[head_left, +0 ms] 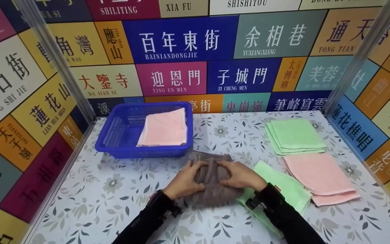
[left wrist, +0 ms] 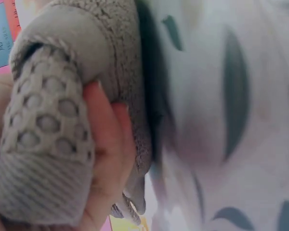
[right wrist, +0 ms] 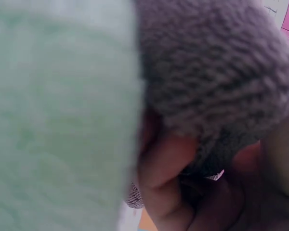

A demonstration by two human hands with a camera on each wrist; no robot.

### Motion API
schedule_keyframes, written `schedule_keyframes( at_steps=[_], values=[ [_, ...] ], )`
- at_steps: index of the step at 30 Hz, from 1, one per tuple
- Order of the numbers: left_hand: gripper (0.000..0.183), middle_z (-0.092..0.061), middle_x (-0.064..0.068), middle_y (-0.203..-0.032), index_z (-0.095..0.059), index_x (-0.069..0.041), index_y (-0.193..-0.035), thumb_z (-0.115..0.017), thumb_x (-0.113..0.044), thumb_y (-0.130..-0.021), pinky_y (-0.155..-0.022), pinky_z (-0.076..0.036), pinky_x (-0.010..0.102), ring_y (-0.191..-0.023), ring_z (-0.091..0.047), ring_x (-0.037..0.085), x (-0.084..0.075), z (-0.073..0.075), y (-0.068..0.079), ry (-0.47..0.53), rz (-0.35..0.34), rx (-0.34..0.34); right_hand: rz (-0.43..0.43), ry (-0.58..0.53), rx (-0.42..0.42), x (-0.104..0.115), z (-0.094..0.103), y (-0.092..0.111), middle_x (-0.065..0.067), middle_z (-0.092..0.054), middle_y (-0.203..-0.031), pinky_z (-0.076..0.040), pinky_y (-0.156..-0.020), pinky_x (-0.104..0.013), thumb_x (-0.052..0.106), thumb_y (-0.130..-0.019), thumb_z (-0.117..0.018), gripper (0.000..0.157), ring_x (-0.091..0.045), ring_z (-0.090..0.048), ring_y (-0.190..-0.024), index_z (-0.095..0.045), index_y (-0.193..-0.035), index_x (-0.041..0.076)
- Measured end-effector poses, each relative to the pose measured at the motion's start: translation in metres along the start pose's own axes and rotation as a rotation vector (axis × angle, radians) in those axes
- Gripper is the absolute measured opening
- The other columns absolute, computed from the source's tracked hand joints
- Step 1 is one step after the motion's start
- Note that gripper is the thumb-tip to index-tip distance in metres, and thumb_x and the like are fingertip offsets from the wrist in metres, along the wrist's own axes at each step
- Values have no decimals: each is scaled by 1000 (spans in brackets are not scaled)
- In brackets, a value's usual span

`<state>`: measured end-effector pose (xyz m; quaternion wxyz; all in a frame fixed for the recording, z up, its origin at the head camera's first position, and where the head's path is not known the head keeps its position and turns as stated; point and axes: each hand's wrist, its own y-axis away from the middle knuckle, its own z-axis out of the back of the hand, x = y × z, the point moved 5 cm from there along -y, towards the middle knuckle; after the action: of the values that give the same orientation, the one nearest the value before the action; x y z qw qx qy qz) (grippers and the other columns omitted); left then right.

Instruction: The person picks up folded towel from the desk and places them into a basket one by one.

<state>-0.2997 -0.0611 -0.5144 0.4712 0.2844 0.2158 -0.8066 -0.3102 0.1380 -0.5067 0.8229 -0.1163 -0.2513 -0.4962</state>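
Note:
A grey-brown towel (head_left: 212, 189) is bunched up at the middle of the table, in front of the basket. My left hand (head_left: 185, 179) grips its left side and my right hand (head_left: 241, 174) its right side, with thumbs on the near face. In the left wrist view the towel (left wrist: 43, 115) has a knit-like texture and a rolled edge, and fingers (left wrist: 111, 139) curl against it. Seen from the right wrist, fingers (right wrist: 171, 161) tuck under the fuzzy towel (right wrist: 216, 62). A green towel (head_left: 283, 186) lies partly beneath the right forearm.
A blue plastic basket (head_left: 113, 148) stands behind the left hand, with a folded pink towel (head_left: 164, 127) inside. On the right lie a folded green towel (head_left: 295, 135) and a folded pink towel (head_left: 320, 176). Sign-covered walls (head_left: 181, 40) enclose the flowered tabletop (head_left: 113, 203).

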Motion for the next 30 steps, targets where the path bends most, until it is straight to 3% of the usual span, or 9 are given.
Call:
schedule_keyframes(
  at_steps=[4,8,12,18,23,28,30],
  values=[
    [76,-48,30,-144,-53,-22,-146,-80,-10,-76,-92,-55,55,-116,-61,41,-9,7,1,10,-27,-15,23,-15,-16,6,10,5,-24,-64,-138,-50,-104,-58,17,-88,-80,69,-43,-62,-124,-52,-149,3],
    [76,-51,21,-134,-53,-23,-146,-78,-10,-76,-88,-55,49,-106,-61,33,-20,15,3,11,-58,-32,53,-22,-42,12,23,11,-23,-65,-137,-50,-103,-58,16,-87,-79,68,-43,-63,-124,-53,-149,4],
    [77,-50,21,-139,-54,-25,-146,-77,-9,-75,-89,-55,47,-109,-60,32,-27,22,4,15,-86,-52,71,-48,-62,16,33,15,-22,-65,-137,-51,-101,-58,15,-87,-79,67,-42,-63,-123,-54,-148,4],
    [78,-50,14,-130,-53,-25,-148,-76,-9,-76,-84,-52,40,-101,-57,25,-33,32,6,33,-126,-58,86,-93,-96,20,42,18,-21,-63,-141,-50,-103,-57,15,-87,-78,67,-40,-61,-127,-54,-149,4],
    [78,-50,11,-123,-53,-25,-147,-76,-8,-75,-82,-52,37,-96,-55,21,-36,49,9,37,-154,-104,113,-159,-166,29,49,20,-18,-61,-146,-47,-107,-57,17,-89,-77,67,-38,-59,-132,-53,-150,8],
    [60,-50,11,-118,-65,-27,-134,-75,-8,-78,-77,-50,36,-91,-53,21,-40,62,11,9,-217,-142,121,-212,-219,30,53,19,-16,-57,-150,-46,-107,-59,17,-90,-78,67,-39,-56,-136,-52,-152,11],
    [50,-51,11,-120,-70,-27,-124,-74,-7,-78,-81,-51,37,-95,-54,21,-41,65,11,-3,-242,-154,119,-231,-221,29,53,17,-16,-55,-152,-45,-108,-59,17,-91,-78,66,-38,-53,-138,-52,-152,12]
  ],
)
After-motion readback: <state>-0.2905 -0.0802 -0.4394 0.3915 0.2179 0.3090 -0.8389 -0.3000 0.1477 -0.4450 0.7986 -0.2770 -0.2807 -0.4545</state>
